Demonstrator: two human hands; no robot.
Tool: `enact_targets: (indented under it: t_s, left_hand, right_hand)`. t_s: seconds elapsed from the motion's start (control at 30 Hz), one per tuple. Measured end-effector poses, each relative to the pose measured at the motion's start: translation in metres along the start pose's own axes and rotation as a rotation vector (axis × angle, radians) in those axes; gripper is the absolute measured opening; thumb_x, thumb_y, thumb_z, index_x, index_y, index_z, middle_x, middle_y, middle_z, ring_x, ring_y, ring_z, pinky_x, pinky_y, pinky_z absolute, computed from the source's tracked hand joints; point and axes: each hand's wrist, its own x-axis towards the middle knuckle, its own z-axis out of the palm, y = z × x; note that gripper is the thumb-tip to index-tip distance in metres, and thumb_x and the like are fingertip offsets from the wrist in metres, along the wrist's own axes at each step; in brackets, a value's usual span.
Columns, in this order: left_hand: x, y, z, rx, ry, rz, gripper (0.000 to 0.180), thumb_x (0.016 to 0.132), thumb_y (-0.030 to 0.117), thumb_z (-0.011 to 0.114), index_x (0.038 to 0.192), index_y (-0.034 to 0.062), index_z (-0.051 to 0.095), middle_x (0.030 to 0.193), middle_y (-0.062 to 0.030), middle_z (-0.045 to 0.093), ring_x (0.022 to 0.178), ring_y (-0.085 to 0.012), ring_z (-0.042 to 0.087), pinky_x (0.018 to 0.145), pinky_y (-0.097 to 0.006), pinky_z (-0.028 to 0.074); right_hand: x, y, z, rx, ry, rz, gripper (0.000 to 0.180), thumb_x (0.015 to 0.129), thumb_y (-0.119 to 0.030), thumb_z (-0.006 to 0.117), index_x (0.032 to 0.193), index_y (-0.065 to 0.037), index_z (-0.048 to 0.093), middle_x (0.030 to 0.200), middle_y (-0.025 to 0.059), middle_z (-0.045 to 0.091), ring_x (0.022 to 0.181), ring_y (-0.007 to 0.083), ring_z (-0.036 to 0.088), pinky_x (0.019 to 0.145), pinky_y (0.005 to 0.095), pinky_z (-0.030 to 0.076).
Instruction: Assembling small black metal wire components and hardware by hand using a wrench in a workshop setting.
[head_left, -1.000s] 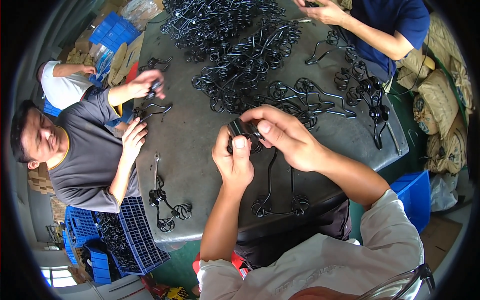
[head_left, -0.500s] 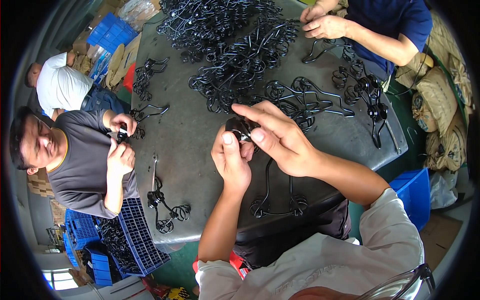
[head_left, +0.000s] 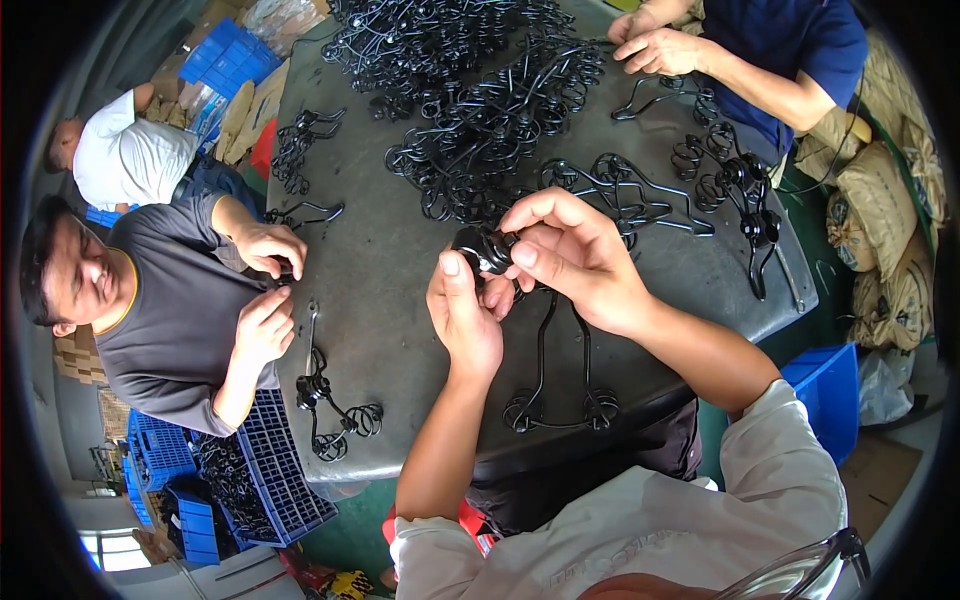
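Both of my hands are raised over the near middle of the dark table, around a glossy black clamp-like part. My left hand grips this black clamp part from the left, its thumb pressed along the side. On the other side, the thumb and bent fingers of my right hand pinch its right end. A bent black wire frame with coiled ends hangs below my hands toward the table's near edge. Whether it is joined to the clamp part is hidden by my fingers.
A large heap of black coiled wire pieces covers the far middle of the table. Another assembly lies at the left edge, others at the right. Co-workers' hands work at the left and far right. A blue bin stands right.
My right hand's fingers have curled in from a straighter reach and now pinch the clamp part. The left co-worker's hands have moved right, toward the table edge.
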Motion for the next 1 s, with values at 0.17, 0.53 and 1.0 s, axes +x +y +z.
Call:
enact_targets:
  t_s: [0.17, 0.53, 1.0]
  left_hand:
    - [-0.001, 0.001, 0.001, 0.026, -0.007, -0.01, 0.067, 0.108, 0.062, 0.042, 0.094, 0.0008, 0.066, 0.061, 0.0046, 0.046, 0.05, -0.0057, 0.039, 0.045, -0.023, 0.028]
    - [-0.001, 0.003, 0.006, 0.018, -0.004, -0.02, 0.066, 0.108, 0.062, 0.041, 0.089, 0.003, 0.063, 0.061, 0.0053, 0.042, 0.051, -0.0062, 0.038, 0.046, -0.024, 0.028]
    - [-0.001, 0.01, 0.008, -0.011, -0.015, -0.072, 0.066, 0.108, 0.061, 0.041, 0.087, 0.0026, 0.061, 0.061, 0.0039, 0.044, 0.051, -0.007, 0.04, 0.046, -0.024, 0.03]
  right_hand:
    - [-0.001, -0.002, -0.009, -0.065, 0.007, 0.077, 0.011, 0.103, -0.005, 0.065, 0.112, 0.0, 0.06, 0.102, 0.0043, 0.065, 0.087, 0.009, 0.066, 0.069, 0.0245, 0.053]
    - [-0.001, 0.001, -0.01, -0.072, 0.017, 0.056, 0.018, 0.102, 0.001, 0.063, 0.12, 0.001, 0.059, 0.102, 0.0086, 0.068, 0.086, 0.0126, 0.07, 0.073, 0.0274, 0.058]
    - [0.001, 0.0, -0.004, -0.019, 0.082, -0.026, 0.019, 0.102, -0.004, 0.066, 0.119, -0.001, 0.06, 0.102, 0.0024, 0.065, 0.083, 0.0079, 0.063, 0.073, 0.0234, 0.052]
